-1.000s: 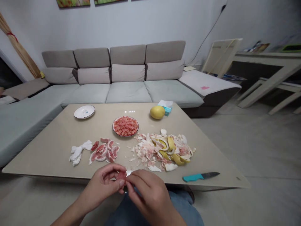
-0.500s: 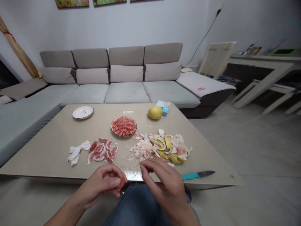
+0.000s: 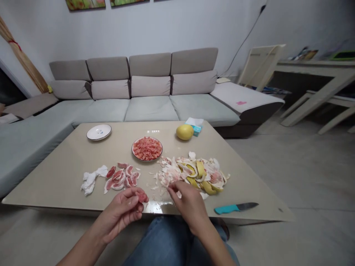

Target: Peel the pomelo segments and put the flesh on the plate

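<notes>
Between the thumb and fingers of my left hand (image 3: 126,207) is a small red piece of pomelo flesh (image 3: 142,197), just over the table's near edge. My right hand (image 3: 188,203) is at the near side of the peel pile (image 3: 205,171), its thumb and fingertips pinched together; whatever they hold is too small to make out. Yellow rind, white pith and pale membrane scraps make up that pile. Pomelo segments (image 3: 122,178) with white skin lie beyond my left hand. Farther back, a dark-rimmed plate (image 3: 132,154) is heaped with peeled red pulp (image 3: 146,147).
A knife (image 3: 235,208) with a turquoise handle lies near the right front edge. Crumpled tissue (image 3: 90,181) is at left, a white plate (image 3: 99,132) behind it. A whole yellow pomelo (image 3: 185,132) stands by a tissue pack (image 3: 196,129). A sofa (image 3: 149,109) borders the table's far side.
My left hand has risen slightly, and the red piece shows more clearly. My right hand has moved forward to the peel pile, its fingertips now pinched lower. The view has shifted a little.
</notes>
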Tool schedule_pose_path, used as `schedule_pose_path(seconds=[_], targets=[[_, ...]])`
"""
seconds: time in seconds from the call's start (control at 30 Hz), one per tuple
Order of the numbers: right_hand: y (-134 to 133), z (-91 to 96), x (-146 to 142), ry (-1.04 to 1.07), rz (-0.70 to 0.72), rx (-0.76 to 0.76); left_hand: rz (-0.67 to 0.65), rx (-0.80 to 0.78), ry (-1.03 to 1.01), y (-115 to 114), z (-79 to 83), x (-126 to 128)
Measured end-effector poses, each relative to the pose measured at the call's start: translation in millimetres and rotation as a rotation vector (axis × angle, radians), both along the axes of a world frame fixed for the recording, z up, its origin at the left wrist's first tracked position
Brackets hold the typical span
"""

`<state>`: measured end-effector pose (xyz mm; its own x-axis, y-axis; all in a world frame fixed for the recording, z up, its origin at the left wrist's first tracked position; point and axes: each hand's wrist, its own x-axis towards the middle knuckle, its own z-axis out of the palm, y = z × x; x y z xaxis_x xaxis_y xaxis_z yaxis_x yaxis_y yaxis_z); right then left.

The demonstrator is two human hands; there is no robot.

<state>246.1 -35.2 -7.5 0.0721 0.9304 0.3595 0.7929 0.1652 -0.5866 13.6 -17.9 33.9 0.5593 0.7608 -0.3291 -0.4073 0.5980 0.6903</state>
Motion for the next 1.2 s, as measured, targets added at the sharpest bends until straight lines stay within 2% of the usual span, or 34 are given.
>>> schedule_pose_path(seconds=[0.13, 0.23, 0.33, 0.53, 0.77, 0.93, 1.03, 1.2], targets=[[-14.2, 23.6, -18.4, 0.284, 0.121, -0.008, -0.018, 0.068, 0.032, -0.8, -0.8, 4.3], [-25.4, 38.8, -34.2, 0.553, 0.286, -0.159, -0.017, 0.143, 0.078, -1.8, -4.0, 5.9], [-32.1, 45.1, -48.1, 0.714, 0.349, -0.274, -0.013, 0.279, 0.180, -3.9, -7.2, 6.5], [-31.6, 41.2, -60.3, 0.807, 0.292, -0.263, -0.035, 0.422, 0.288, -6.3, -8.3, 5.2], [-30.4, 40.3, -56.5, 0.897, 0.288, -0.310, -0.040, 0.398, 0.327, -11.0, -1.3, 3.4], [-29.1, 41.5, -52.4, 0.846, 0.326, -0.324, 0.029, 0.612, 0.539, -13.7, 2.6, 1.8], [-29.0, 40.5, -52.1, 0.873, 0.326, -0.348, 0.006, 0.705, 0.634, -15.5, 6.3, 1.8], [-26.7, 33.7, -52.5, 1.096, 0.373, -0.410, -0.030, 0.609, 0.523, -15.4, 10.4, 3.8]])
